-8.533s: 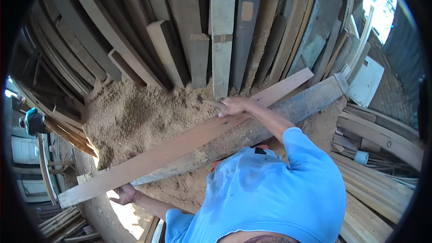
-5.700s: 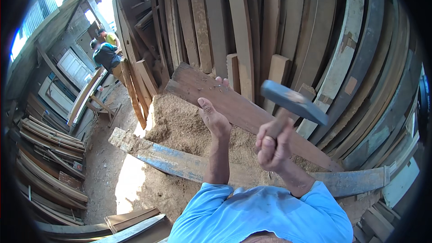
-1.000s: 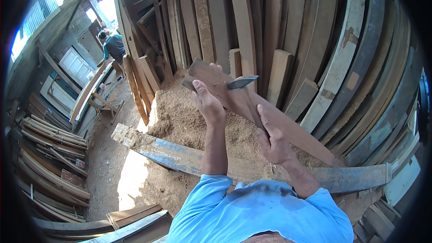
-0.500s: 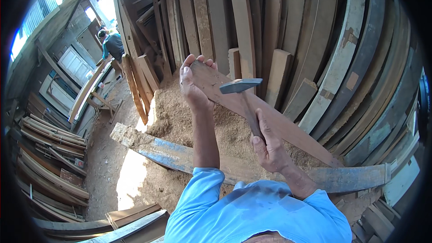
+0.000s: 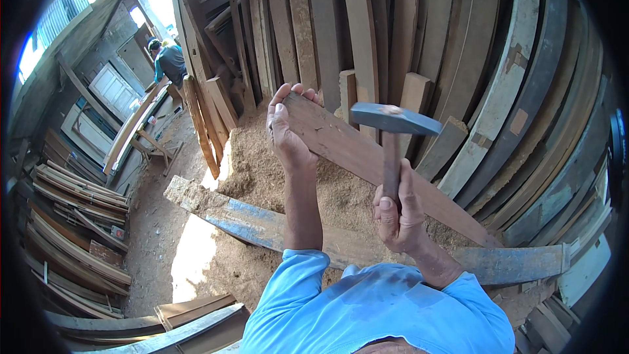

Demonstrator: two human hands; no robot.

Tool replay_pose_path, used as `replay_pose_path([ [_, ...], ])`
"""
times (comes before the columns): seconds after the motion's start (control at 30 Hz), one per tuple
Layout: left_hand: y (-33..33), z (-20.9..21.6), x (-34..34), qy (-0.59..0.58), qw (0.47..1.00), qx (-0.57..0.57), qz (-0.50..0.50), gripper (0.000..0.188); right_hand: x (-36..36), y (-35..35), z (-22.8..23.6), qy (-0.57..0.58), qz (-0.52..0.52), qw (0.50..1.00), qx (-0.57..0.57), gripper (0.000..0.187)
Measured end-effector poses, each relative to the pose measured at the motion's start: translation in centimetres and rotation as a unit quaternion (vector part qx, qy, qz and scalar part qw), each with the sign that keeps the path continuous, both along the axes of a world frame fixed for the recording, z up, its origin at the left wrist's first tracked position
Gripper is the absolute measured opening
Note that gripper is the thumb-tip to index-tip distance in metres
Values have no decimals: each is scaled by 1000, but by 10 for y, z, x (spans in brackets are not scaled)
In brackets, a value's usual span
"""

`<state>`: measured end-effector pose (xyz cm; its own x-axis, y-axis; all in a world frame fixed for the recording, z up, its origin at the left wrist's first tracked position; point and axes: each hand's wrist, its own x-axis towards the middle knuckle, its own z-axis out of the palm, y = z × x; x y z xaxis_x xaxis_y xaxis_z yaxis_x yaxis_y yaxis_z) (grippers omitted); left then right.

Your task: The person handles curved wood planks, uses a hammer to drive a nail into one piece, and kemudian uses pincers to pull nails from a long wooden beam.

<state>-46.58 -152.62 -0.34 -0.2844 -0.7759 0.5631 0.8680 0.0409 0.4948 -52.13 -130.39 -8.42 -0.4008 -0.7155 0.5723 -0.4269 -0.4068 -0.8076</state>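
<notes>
My left hand (image 5: 291,131) is closed round the upper left end of a reddish-brown wooden board (image 5: 341,143), thumb on the near side and fingertips over the far edge. The board slants down to the right, its lower end by a long weathered plank. In my right hand (image 5: 401,215) is a hammer (image 5: 391,164), gripped by its wooden handle. Its dark steel head is raised above the middle of the board, apart from it. Part of the board is hidden behind the hammer and my right hand.
A weathered plank with blue paint (image 5: 255,223) lies across in front of me, over a heap of sawdust (image 5: 239,157). Tall boards (image 5: 321,33) lean in a row at the far side. Stacked lumber (image 5: 78,236) lies at left. A person (image 5: 169,62) bends over a bench far left.
My right hand has lifted the hammer, its head moving right and up away from the board. My left hand still holds the board's end. The whole view has shifted slightly.
</notes>
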Motion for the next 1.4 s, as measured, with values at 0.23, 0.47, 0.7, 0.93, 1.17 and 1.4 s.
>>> replay_pose_path([
  [0.23,-4,-4,2,19,1000,-3,-8,39,-8,-7,21,169,-30,983,-69,67],
  [0.47,5,4,-6,-14,1000,-5,10,39,-13,-13,5,165,-68,978,-104,68],
  [0.7,1,3,-3,-28,999,-20,42,39,-2,-2,14,63,-36,973,-217,65],
  [0.93,-3,6,-5,-17,998,-17,50,39,-11,-4,28,160,-49,983,-82,66],
  [1.17,5,8,-12,-14,999,1,45,42,-11,-4,-9,139,-82,981,-110,64],
  [1.4,5,6,-5,-29,997,-5,65,45,-5,0,6,57,-41,980,-184,60],
])
